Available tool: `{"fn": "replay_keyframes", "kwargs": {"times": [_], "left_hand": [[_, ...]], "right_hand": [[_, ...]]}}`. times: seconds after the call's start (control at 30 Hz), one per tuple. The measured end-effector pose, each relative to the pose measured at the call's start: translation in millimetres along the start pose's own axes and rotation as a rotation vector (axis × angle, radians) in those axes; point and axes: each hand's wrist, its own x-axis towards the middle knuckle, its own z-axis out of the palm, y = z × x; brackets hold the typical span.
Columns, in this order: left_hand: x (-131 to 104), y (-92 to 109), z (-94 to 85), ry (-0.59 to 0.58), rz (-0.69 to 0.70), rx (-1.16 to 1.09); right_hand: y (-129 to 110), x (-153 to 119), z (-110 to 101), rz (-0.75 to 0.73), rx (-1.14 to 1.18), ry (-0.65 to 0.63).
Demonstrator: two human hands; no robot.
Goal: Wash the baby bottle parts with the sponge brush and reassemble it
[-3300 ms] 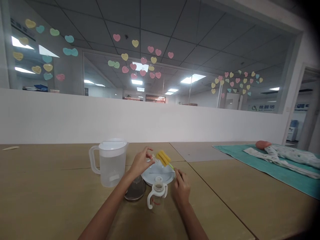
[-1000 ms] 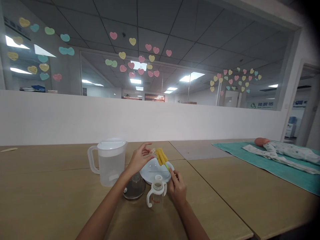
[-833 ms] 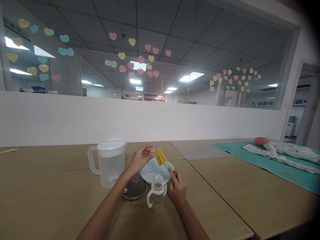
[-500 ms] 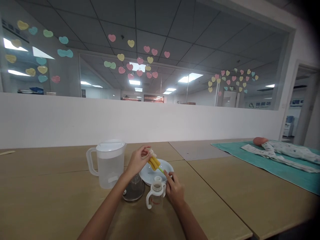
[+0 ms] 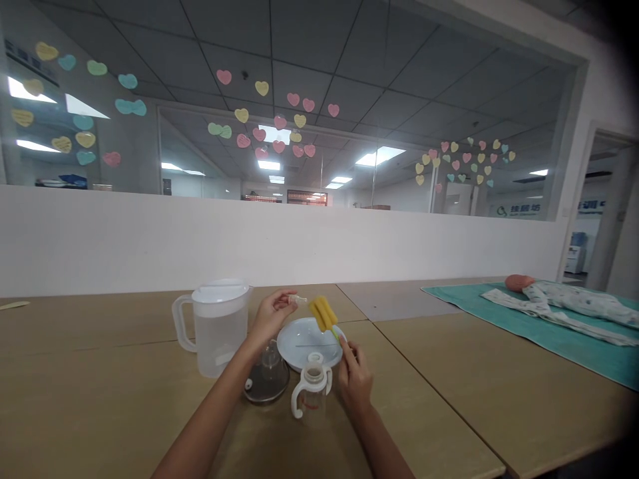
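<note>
Over the white bowl [image 5: 299, 359], my left hand [image 5: 272, 314] pinches a small clear piece [image 5: 298, 299], perhaps a bottle nipple. My right hand [image 5: 355, 374] is closed on the green handle of a yellow sponge brush [image 5: 323, 313], whose head is raised above the bowl, a little right of the clear piece. In front of the bowl stands an open clear bottle [image 5: 314, 398] with white handles. Left of it is a dark round tray [image 5: 267, 394] with a clear dome-like item [image 5: 271, 362] on it, partly behind my left wrist.
A lidded clear pitcher [image 5: 221, 329] stands left of the bowl. At the right, a teal mat [image 5: 559, 332] bears a doll [image 5: 579, 301] in patterned cloth. A flat wooden stick [image 5: 14, 305] lies at the far left. Behind the table is a white wall [image 5: 299, 243].
The yellow brush head has come away from the clear piece, moving up and right with my right hand. My left hand has shifted slightly left, still pinching the piece.
</note>
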Motion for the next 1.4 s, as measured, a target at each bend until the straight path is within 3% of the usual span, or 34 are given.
{"fn": "replay_keyframes", "kwargs": {"times": [0.13, 0.3, 0.47, 0.7, 1.03, 1.4], "left_hand": [[-1, 7, -5.5, -0.009, -0.124, -0.123], [-3, 9, -1.6, -0.062, -0.198, -0.081], [-7, 12, 5.8, -0.145, -0.144, -0.05], [-7, 18, 5.4, -0.134, -0.083, -0.04], [-8, 24, 3.2, -0.072, -0.007, -0.053], [-8, 26, -3.7, -0.165, -0.018, 0.026]], "right_hand": [[-1, 3, -2, 0.086, 0.041, 0.025], [-3, 7, -5, 0.12, 0.153, -0.007], [-3, 7, -5, 0.125, 0.18, -0.015], [-1, 5, -9, 0.124, 0.205, -0.077], [-3, 6, -10, 0.05, 0.212, -0.069], [-1, 5, -11, 0.11, 0.173, -0.063]]}}
